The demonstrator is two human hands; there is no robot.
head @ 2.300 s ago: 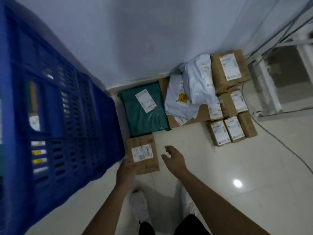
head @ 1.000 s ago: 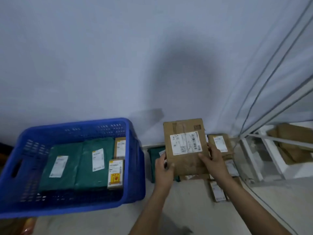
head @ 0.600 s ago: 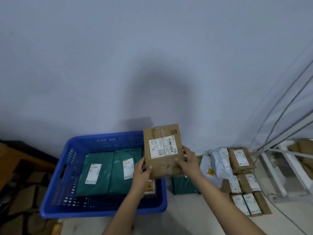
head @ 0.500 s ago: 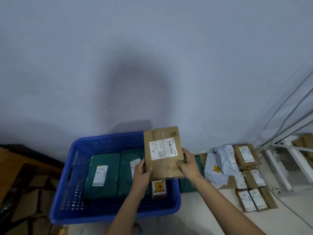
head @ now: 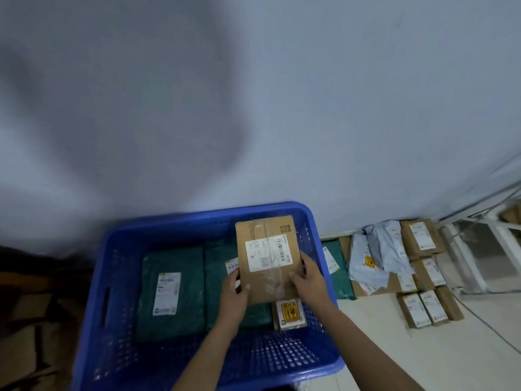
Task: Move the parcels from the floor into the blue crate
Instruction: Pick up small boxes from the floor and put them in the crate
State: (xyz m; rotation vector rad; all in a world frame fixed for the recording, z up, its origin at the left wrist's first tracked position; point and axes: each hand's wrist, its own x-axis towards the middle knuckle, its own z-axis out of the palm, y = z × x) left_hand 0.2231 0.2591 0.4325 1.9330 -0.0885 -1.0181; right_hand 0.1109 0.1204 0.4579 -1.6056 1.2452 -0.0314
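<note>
We hold flat brown cardboard parcel with white label (head: 267, 258) over right side of blue plastic crate (head: 93, 292). Left hand (head: 234, 289) and right hand (head: 310, 277) fingers clamp its lower edges. Tip: lower flat beside green mailers (head: 172, 289), clear small yellow-label box (head: 289, 313), then let go.

crate (head: 93, 320): perforated plastic | parcel (head: 267, 258): matt cardboard, glossy tape | floor (head: 423, 359): possibly tile

This looks like a back room where parcels get sorted. Brown boxes (head: 421, 239) and soft bags (head: 387, 251) with stuck-on labels lie in a heap on the bare floor (head: 423, 359) by a plain wall (head: 253, 94). A big blue crate (head: 112, 249) holds more labelled parcels (head: 172, 292).
</note>
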